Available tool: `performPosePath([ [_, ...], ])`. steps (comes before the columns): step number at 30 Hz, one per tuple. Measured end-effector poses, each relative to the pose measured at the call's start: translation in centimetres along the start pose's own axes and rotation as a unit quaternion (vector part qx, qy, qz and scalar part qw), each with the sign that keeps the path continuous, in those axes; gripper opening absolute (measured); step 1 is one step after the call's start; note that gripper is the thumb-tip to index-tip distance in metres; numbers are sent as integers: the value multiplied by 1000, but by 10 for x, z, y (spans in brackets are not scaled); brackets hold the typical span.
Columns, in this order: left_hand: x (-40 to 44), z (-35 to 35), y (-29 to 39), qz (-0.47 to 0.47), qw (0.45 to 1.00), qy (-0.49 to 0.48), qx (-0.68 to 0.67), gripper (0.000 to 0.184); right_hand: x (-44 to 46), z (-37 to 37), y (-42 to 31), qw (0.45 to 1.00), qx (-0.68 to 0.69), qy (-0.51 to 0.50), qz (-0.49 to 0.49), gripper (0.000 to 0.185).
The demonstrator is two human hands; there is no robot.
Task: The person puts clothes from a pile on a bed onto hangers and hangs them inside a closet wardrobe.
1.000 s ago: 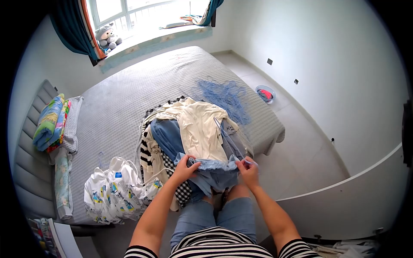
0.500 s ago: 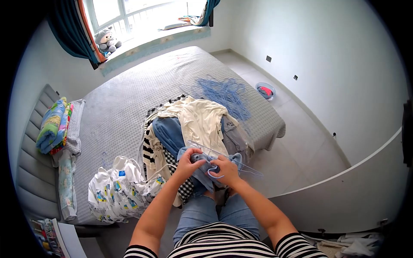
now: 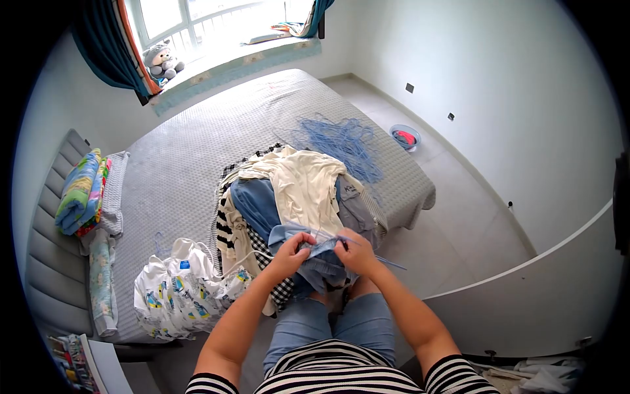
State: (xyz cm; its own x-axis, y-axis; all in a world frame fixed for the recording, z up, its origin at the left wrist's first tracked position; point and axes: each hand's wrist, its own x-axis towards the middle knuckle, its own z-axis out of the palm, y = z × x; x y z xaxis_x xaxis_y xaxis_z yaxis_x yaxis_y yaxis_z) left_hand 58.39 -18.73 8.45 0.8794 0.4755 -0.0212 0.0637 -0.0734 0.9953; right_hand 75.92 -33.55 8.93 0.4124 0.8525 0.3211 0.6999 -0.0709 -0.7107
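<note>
A light-blue denim garment (image 3: 323,268) hangs between my two hands, in front of my knees. My left hand (image 3: 290,256) pinches its upper edge on the left side. My right hand (image 3: 356,253) is closed on the same edge at the right. A thin blue clothes hanger (image 3: 392,264) lies across behind my hands, one end sticking out past the right hand; how it sits against the cloth is partly hidden. Just beyond, a cream shirt (image 3: 305,187) tops a heap of clothes, with a blue garment (image 3: 254,200) and a grey one (image 3: 357,210) beside it.
A tangle of blue hangers (image 3: 344,148) lies on the quilted bed (image 3: 190,144). To the left stands a white patterned bag (image 3: 177,295). Folded bright bedding (image 3: 82,190) rests by the headboard. A basin (image 3: 405,138) with red cloth is on the floor; a curved white panel (image 3: 512,308) stands right.
The hanger's hook, earlier visible by my right hand, is now out of sight. My right hand has moved slightly up and right, and the garment's top edge is stretched between both hands.
</note>
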Motion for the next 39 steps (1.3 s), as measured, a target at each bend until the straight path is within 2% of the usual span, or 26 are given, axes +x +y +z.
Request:
performPosePath([
  [3, -5, -5, 16, -101, 984, -120, -88, 38, 8, -14, 15, 1000, 21, -11, 7, 20],
  [4, -3, -6, 14, -98, 982, -143, -75, 48, 8, -15, 17, 1000, 25, 2, -16, 21],
  [5, -3, -4, 17, -31, 993, -104, 45, 47, 7, -15, 19, 999, 32, -3, 2, 22],
  [7, -7, 8, 43, 106, 954, -20, 279, 47, 6, -14, 20, 998, 45, -15, 36, 23],
  [8, -2, 14, 35, 121, 949, 31, 289, 38, 6, -12, 21, 996, 72, -28, 51, 24],
  [10, 12, 16, 9, 128, 959, 83, 241, 29, 5, -6, 27, 988, 124, -52, 81, 26],
  [11, 20, 17, -3, 131, 962, 109, 215, 26, 4, -5, 30, 991, 114, -31, 66, 26],
  [12, 24, 22, 0, -10, 993, 121, -11, 23, 2, -3, 32, 993, 105, -10, 51, 26],
  [15, 24, 22, 16, -92, 969, 57, -223, 23, -1, -12, 43, 998, 47, 16, 35, 25],
  [16, 25, 23, 18, -62, 994, 39, -80, 16, 0, -19, 45, 999, 23, 21, 33, 24],
  [17, 30, 19, 9, -46, 999, 27, 9, 16, -3, -27, 47, 996, 60, 12, 61, 23],
  [19, 42, 12, -3, -13, 982, 4, 186, 20, -6, -56, 23, 984, 134, -7, 116, 20],
  [20, 47, 13, 1, -84, 981, 26, 173, 28, -9, -58, 25, 986, 128, 50, 94, 19],
  [23, 79, 13, -20, -131, 964, 83, 214, 29, -18, -80, 28, 970, 197, 81, 119, 18],
  [24, 90, 13, -26, -140, 954, 108, 240, 29, -21, -82, 35, 966, 216, 117, 78, 14],
  [27, 108, 16, -34, -67, 944, 185, 264, 29, -39, -111, 28, 969, 205, 84, 106, 10],
  [31, 111, 20, 4, -107, 956, 166, 218, 25, -46, -123, 32, 987, 111, 57, 104, 12],
  [34, 97, 33, 13, 132, 947, 138, 260, 25, -34, -105, 27, 989, 102, 54, 92, 13],
  [37, 67, 49, 54, 117, 950, 16, 290, 28, -16, -76, 8, 978, 178, 57, 96, 14],
  [39, 36, 57, 97, 155, 913, 52, 374, 31, -7, -55, 16, 958, 267, 54, 92, 14],
])
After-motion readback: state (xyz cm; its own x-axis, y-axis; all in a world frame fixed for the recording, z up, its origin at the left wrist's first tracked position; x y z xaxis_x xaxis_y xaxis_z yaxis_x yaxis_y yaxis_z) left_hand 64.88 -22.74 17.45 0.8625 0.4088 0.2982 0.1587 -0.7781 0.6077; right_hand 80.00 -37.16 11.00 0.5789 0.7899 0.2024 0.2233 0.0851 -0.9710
